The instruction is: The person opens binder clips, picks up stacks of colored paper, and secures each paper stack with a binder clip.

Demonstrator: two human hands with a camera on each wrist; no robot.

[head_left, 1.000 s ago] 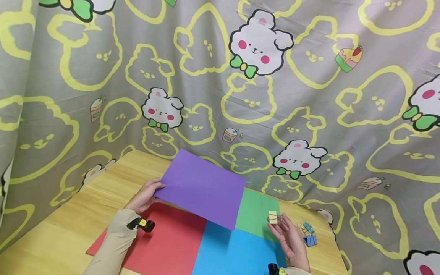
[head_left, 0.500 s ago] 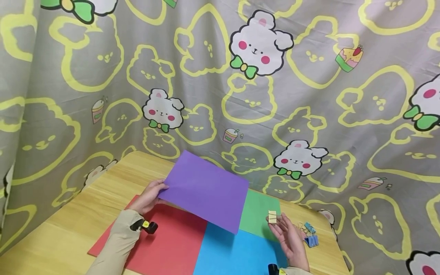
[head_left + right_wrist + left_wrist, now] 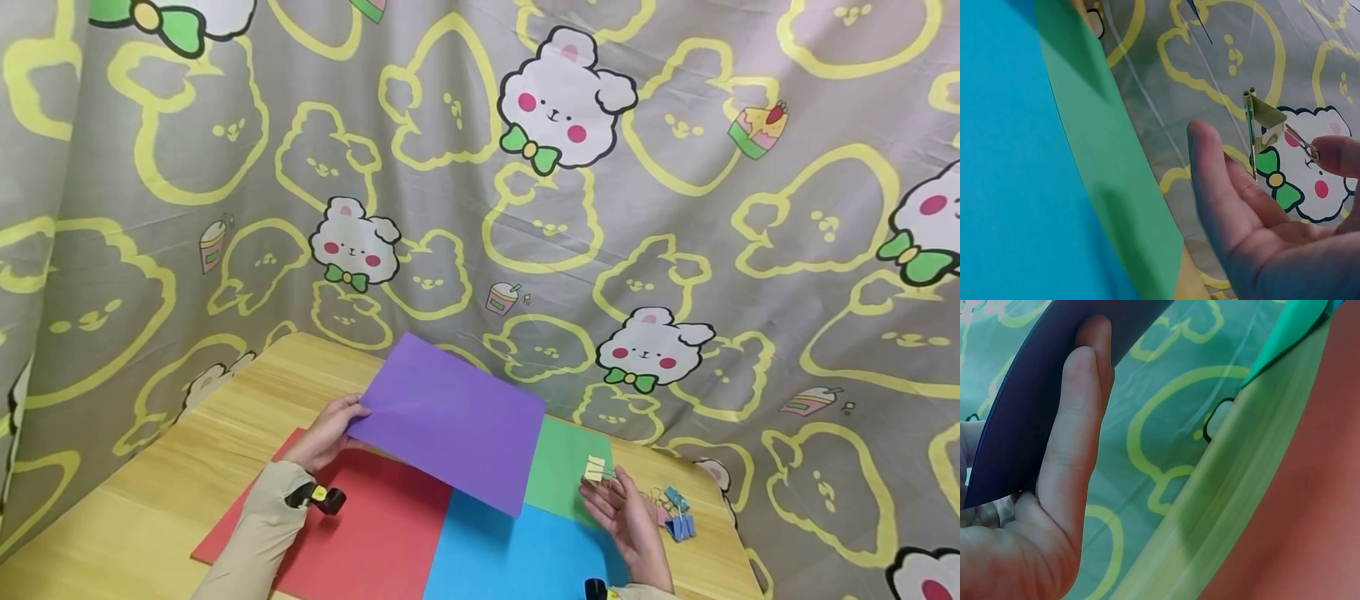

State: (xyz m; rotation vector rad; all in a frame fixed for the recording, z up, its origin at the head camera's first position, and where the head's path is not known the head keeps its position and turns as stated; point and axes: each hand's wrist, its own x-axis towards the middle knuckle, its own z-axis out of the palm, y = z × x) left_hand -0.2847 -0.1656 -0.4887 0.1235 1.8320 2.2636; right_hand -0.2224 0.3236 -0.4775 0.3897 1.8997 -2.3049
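Observation:
My left hand (image 3: pixel 330 433) pinches the left edge of a purple sheet (image 3: pixel 457 425), which is raised and tilted above other coloured sheets. In the left wrist view, straight fingers (image 3: pixel 1072 425) lie along the underside of the purple sheet (image 3: pixel 1019 419). At the right, my right hand (image 3: pixel 633 525) holds a pale yellow binder clip (image 3: pixel 595 468) by a wire handle, apart from the purple sheet. The right wrist view shows a thumb (image 3: pixel 1338 155) at one handle of the binder clip (image 3: pixel 1267 115); the other fingers are extended below it.
Beneath lie a red sheet (image 3: pixel 367 525), a blue sheet (image 3: pixel 517 558) and a green sheet (image 3: pixel 566 467) on the wooden table (image 3: pixel 150 492). Several more clips, including a blue binder clip (image 3: pixel 681 527), lie beyond my right hand. A patterned curtain (image 3: pixel 450 192) hangs behind the table.
My left hand and the purple sheet have shifted slightly right and down. In my right hand, the yellow binder clip has tilted a little and risen slightly relative to the fingers.

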